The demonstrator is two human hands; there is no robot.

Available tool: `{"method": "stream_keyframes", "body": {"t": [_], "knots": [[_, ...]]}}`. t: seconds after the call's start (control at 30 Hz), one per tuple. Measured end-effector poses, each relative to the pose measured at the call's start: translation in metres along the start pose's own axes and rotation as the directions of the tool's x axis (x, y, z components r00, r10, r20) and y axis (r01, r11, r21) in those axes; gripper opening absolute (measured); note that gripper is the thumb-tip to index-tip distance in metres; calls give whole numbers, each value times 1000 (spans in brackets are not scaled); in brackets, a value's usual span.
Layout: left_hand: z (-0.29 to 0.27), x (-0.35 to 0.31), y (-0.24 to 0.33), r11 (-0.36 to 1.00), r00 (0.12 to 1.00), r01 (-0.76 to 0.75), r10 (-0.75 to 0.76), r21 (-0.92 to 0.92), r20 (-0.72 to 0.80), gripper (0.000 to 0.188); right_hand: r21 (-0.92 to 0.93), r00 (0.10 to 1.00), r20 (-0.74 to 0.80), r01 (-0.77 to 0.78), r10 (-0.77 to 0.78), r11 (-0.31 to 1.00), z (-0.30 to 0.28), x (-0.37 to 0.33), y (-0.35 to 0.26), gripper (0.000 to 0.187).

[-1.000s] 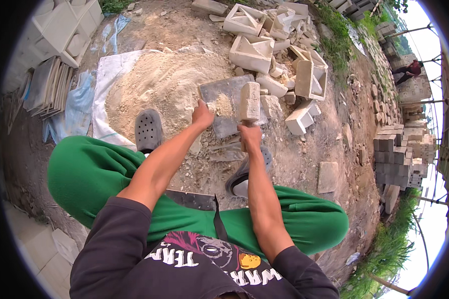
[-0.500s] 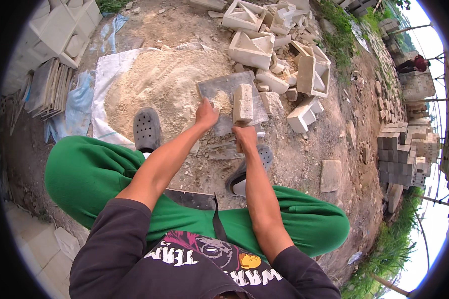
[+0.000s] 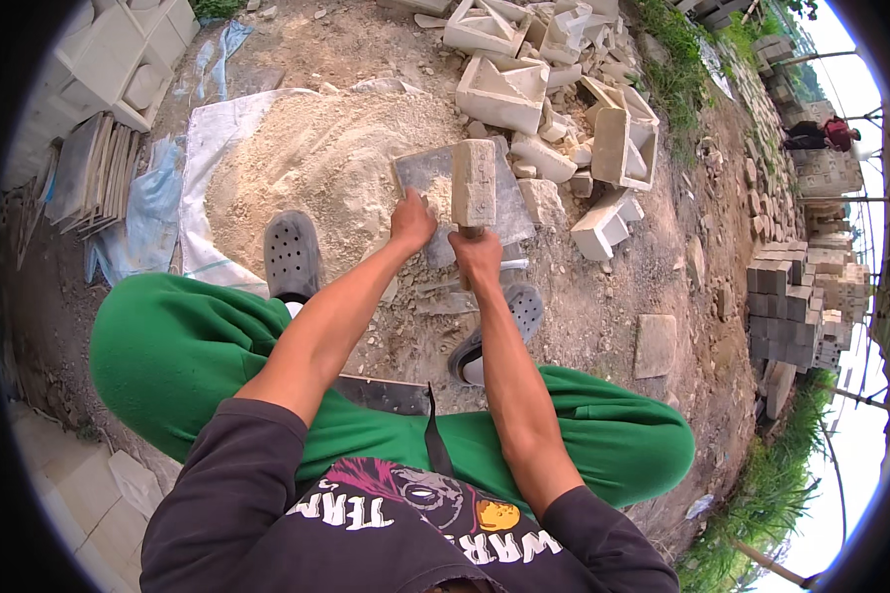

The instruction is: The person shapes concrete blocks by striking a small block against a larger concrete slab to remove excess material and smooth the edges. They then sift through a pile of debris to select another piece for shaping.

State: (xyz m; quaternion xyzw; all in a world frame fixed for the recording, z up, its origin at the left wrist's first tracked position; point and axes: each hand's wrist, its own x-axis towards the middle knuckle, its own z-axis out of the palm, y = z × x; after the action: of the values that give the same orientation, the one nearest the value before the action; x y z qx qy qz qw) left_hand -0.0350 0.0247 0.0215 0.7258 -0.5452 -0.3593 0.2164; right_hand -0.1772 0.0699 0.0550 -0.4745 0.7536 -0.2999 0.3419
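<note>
My right hand [image 3: 479,259] is wrapped round the handle of a dusty wooden mallet [image 3: 475,183]. The blocky head stands up beyond my fist, over a flat dark slab [image 3: 423,170]. At the slab's left part is my left hand [image 3: 412,219], its fingers curled and closed; what they hold, if anything, is hidden. Pale crumbs lie on the slab between the two hands. The mallet head covers part of the slab.
A heap of pale powder [image 3: 311,163] lies on a white sheet [image 3: 196,203] to the left. Broken cream mouldings [image 3: 499,91] are piled beyond the slab. Thin boards [image 3: 94,178] lean at far left, and grey blocks [image 3: 781,296] are stacked at right. A person [image 3: 831,134] is far off.
The mallet has shifted slightly left and its head appears higher and larger in view, with my right hand moving along. My left hand stays at the slab, almost unmoved.
</note>
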Motion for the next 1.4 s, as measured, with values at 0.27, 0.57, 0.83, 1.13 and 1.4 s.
{"method": "stream_keyframes", "body": {"t": [0.27,0.57,0.83,1.13,1.4], "knots": [[-5,3,1,999,999,43,-43,6,27,49,-251,929,236,-225,285,941,-9,17,-13,39],[-8,10,6,998,995,63,-64,9,81,52,-165,980,171,-70,99,984,-5,3,-5,28],[-13,7,0,999,995,43,-42,-8,93,59,-20,993,118,-22,24,1000,-5,3,-19,33],[-9,10,-5,997,994,47,-52,57,95,61,-325,954,183,-170,239,930,-1,10,0,31],[-10,11,-3,999,993,23,-26,28,114,54,-117,995,90,-27,38,993,-3,-2,0,37]]}}
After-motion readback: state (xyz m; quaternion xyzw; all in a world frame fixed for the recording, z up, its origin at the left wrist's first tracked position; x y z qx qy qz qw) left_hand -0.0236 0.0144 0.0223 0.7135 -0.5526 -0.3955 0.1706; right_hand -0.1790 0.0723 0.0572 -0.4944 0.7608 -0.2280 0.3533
